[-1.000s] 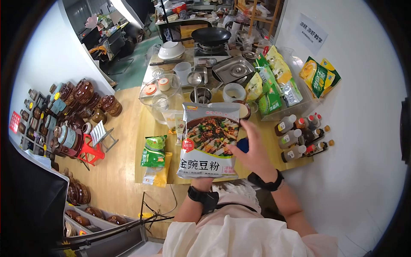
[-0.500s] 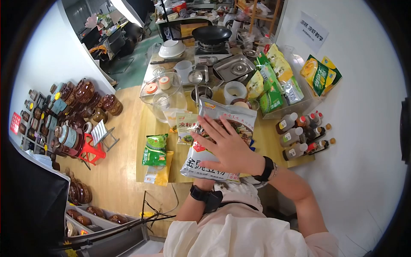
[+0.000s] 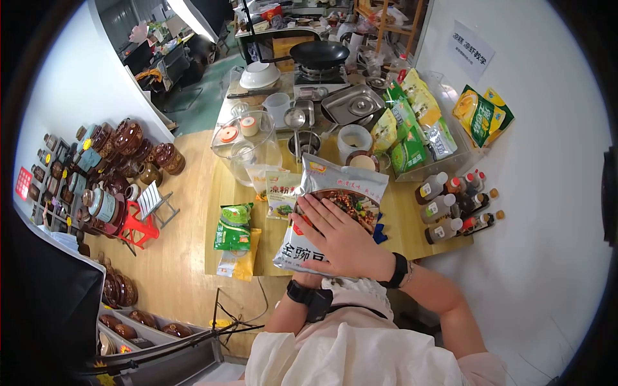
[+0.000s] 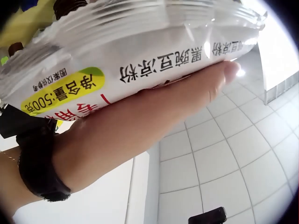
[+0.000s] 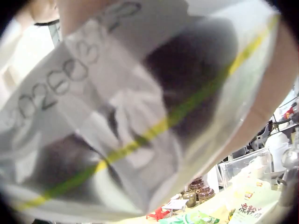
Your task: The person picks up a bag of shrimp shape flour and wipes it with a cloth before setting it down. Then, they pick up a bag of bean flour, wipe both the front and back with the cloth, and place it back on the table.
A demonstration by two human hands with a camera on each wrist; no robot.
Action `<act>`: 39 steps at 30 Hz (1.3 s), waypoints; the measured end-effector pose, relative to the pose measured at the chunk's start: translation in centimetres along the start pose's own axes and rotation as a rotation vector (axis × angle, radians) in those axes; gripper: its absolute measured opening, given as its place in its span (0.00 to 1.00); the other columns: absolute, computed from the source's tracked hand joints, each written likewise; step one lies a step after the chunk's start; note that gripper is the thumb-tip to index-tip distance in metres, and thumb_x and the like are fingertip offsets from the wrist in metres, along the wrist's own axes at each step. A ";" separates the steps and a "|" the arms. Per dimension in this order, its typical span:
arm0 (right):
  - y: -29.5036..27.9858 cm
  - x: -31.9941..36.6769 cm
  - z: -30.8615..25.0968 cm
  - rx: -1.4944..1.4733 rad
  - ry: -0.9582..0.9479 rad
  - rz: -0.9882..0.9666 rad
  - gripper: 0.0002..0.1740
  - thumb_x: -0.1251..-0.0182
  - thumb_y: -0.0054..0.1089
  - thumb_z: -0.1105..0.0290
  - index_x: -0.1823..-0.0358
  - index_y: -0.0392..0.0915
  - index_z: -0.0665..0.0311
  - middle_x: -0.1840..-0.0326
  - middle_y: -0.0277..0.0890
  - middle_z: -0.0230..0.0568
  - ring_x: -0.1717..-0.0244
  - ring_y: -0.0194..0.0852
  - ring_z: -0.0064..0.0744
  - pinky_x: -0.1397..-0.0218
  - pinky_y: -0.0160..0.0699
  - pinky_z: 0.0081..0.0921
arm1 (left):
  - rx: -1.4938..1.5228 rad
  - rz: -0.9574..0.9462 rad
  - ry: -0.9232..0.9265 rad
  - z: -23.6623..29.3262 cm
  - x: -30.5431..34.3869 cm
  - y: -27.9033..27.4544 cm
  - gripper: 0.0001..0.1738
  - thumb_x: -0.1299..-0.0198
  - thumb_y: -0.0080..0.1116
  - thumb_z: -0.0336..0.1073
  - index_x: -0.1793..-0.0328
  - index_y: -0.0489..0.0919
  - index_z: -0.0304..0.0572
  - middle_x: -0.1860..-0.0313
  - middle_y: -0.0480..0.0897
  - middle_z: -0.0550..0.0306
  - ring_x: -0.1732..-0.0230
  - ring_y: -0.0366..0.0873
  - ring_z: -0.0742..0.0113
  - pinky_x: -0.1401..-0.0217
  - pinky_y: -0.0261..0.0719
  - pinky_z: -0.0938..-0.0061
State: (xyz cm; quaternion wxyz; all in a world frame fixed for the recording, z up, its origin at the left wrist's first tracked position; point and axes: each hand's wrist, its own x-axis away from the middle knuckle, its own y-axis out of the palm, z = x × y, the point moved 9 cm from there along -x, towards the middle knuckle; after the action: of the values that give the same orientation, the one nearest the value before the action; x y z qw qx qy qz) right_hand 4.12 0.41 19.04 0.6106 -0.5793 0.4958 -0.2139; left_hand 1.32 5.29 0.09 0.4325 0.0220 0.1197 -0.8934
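Observation:
A large silver-grey bag of pea flour (image 3: 351, 177) with a picture of a dish leans over the near edge of the table. My right hand (image 3: 341, 241) lies flat across its front, fingers together and pointing up to the left. My left hand (image 3: 310, 279) is behind the lower end of the bag, which hides its fingers; only the wrist area shows. In the left wrist view, the right hand (image 4: 149, 121) rests along the bag's (image 4: 154, 56) printed face. The right wrist view shows a blurred close-up of the bag's printed film (image 5: 135, 93).
Smaller packets (image 3: 280, 188) lie left of the bag, with a green packet (image 3: 233, 226) near the table's edge. Behind are a clear bucket (image 3: 248, 151), a ladle (image 3: 295, 122) and a steel tray (image 3: 351, 103). Sauce bottles (image 3: 444, 204) and a bin of packets (image 3: 418, 170) stand right.
The bag has tilted back and shifted right from facing me upright. My right hand, first beside the bag, has come to lie on its front.

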 end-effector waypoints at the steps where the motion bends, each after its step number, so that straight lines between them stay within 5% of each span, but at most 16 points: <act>1: 0.1 0.1 -0.1 0.001 0.003 -0.003 0.45 0.36 0.51 0.42 0.28 0.56 0.68 0.24 0.48 0.60 0.23 0.45 0.53 0.21 0.40 0.44 | -0.002 -0.001 -0.006 -0.2 0.1 0.0 0.28 0.34 0.52 0.45 0.29 0.66 0.51 0.31 0.68 0.54 0.29 0.62 0.56 0.27 0.58 0.61; 11: -0.1 0.1 -0.1 -0.062 -0.050 -0.023 0.42 0.37 0.54 0.44 0.29 0.59 0.65 0.24 0.49 0.58 0.23 0.45 0.52 0.22 0.42 0.44 | -0.018 -0.012 -0.065 -1.4 0.6 0.0 0.28 0.34 0.51 0.45 0.29 0.66 0.51 0.31 0.68 0.54 0.29 0.62 0.56 0.27 0.58 0.61; 14: 0.0 0.8 0.1 -0.289 -0.111 0.012 0.37 0.38 0.58 0.50 0.31 0.64 0.63 0.24 0.52 0.55 0.23 0.47 0.52 0.23 0.45 0.44 | -0.018 -0.011 -0.087 -2.0 1.2 -0.3 0.28 0.34 0.51 0.45 0.29 0.66 0.50 0.31 0.68 0.54 0.29 0.62 0.56 0.27 0.59 0.61; 19: -3.8 6.3 6.2 -0.488 0.104 0.462 0.30 0.43 0.65 0.69 0.38 0.69 0.65 0.32 0.64 0.52 0.30 0.60 0.47 0.29 0.60 0.40 | -0.050 0.009 -0.199 -4.6 3.0 -1.9 0.28 0.34 0.51 0.46 0.29 0.65 0.50 0.31 0.68 0.54 0.30 0.62 0.57 0.27 0.59 0.61; 21: -3.0 9.2 10.5 -0.435 0.346 0.522 0.28 0.42 0.63 0.68 0.39 0.70 0.66 0.36 0.69 0.50 0.35 0.67 0.50 0.31 0.63 0.39 | -0.070 0.024 -0.254 -5.8 4.1 -2.9 0.28 0.34 0.51 0.46 0.29 0.65 0.50 0.31 0.68 0.54 0.30 0.62 0.57 0.27 0.59 0.61; 24: 3.4 13.9 17.3 -0.518 0.712 0.434 0.35 0.44 0.64 0.69 0.34 0.64 0.67 0.33 0.65 0.54 0.33 0.62 0.51 0.32 0.63 0.41 | -0.087 0.046 -0.323 -7.1 5.7 -4.0 0.28 0.34 0.50 0.46 0.29 0.65 0.50 0.31 0.68 0.54 0.30 0.62 0.57 0.27 0.59 0.62; 27: 12.6 19.4 21.6 -0.221 0.736 0.156 0.42 0.48 0.67 0.68 0.30 0.59 0.63 0.30 0.59 0.57 0.31 0.58 0.56 0.32 0.64 0.44 | -0.093 0.068 -0.372 -8.0 6.8 -4.6 0.28 0.33 0.50 0.46 0.29 0.65 0.50 0.31 0.68 0.54 0.30 0.63 0.57 0.27 0.59 0.62; 30: 17.1 22.1 21.6 -0.286 0.761 -0.072 0.46 0.51 0.69 0.68 0.28 0.57 0.59 0.28 0.55 0.59 0.28 0.53 0.58 0.27 0.57 0.40 | -0.096 0.093 -0.408 -8.6 7.7 -4.9 0.28 0.33 0.50 0.46 0.29 0.65 0.50 0.31 0.68 0.54 0.30 0.63 0.57 0.27 0.60 0.62; 39: 25.8 25.1 25.0 -0.054 0.730 -0.369 0.55 0.59 0.72 0.68 0.25 0.53 0.49 0.23 0.47 0.57 0.26 0.49 0.58 0.35 0.67 0.47 | -0.102 0.205 -0.512 -9.6 10.9 -6.6 0.28 0.33 0.50 0.46 0.29 0.65 0.50 0.31 0.68 0.54 0.30 0.63 0.57 0.28 0.60 0.62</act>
State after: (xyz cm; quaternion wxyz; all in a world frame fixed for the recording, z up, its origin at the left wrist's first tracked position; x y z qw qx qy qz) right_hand 27.83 -2.01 -17.75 0.3304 -0.5602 0.5732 -0.4984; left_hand -11.28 3.07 -9.50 0.5372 -0.2141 0.0487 -0.8144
